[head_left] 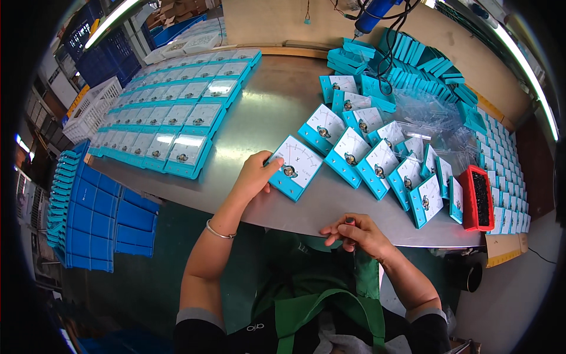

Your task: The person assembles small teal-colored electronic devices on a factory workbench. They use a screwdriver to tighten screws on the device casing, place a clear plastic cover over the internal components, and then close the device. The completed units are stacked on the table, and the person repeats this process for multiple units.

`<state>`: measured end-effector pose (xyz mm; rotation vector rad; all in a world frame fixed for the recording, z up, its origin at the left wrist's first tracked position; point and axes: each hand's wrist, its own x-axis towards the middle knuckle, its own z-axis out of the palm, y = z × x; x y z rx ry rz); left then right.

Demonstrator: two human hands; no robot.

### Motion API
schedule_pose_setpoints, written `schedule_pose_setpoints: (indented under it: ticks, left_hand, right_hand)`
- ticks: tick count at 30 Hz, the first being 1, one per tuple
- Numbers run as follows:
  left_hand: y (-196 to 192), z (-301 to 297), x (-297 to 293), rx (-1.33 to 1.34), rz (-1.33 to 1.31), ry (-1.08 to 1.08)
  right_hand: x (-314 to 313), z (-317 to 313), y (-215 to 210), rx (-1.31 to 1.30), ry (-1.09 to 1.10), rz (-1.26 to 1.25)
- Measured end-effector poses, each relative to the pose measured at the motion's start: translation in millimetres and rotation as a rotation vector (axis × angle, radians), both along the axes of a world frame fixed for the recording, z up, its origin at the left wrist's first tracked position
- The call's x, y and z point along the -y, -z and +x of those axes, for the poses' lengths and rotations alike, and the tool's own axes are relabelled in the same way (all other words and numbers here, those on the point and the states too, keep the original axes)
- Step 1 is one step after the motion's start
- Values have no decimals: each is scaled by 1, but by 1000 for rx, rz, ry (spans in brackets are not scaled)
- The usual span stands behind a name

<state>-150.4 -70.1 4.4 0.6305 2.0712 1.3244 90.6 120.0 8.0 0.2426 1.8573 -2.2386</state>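
My left hand [258,176] is closed on the left edge of an analog panel meter [296,168] with a teal case and white dial, thumb on its face. The meter rests tilted on the metal table. Near the table's front edge, my right hand [361,233] is curled around a small dark-ended stick [350,222]; most of it is hidden by the fingers, and its kind is unclear. Just right of the held meter, several similar meters [351,154] lean over one another in staggered rows.
Rows of covered meters [171,121] fill the table's left side. Clear plastic covers [433,115] and stacked teal cases [407,56] lie at the back right. A red bin [476,197] holds small black parts. A blue power tool [371,17] hangs above. Blue crates [97,215] stand left.
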Motion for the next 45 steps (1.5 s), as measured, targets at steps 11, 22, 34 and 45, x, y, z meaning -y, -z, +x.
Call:
schedule_pose_setpoints:
  ticks: [11, 22, 34, 45]
  left_hand:
    - [0, 138, 20, 649, 512, -87]
    - [4, 162, 7, 692, 493, 2]
    - [23, 151, 3, 103, 432, 189]
    - [19, 146, -8, 376, 466, 44]
  right_hand:
    - [-3, 15, -55, -441, 335, 142]
    - [9, 20, -45, -459, 333, 255]
    - [-5, 4, -47, -278, 212, 139]
    - [-154, -46, -35, -256, 385, 1787]
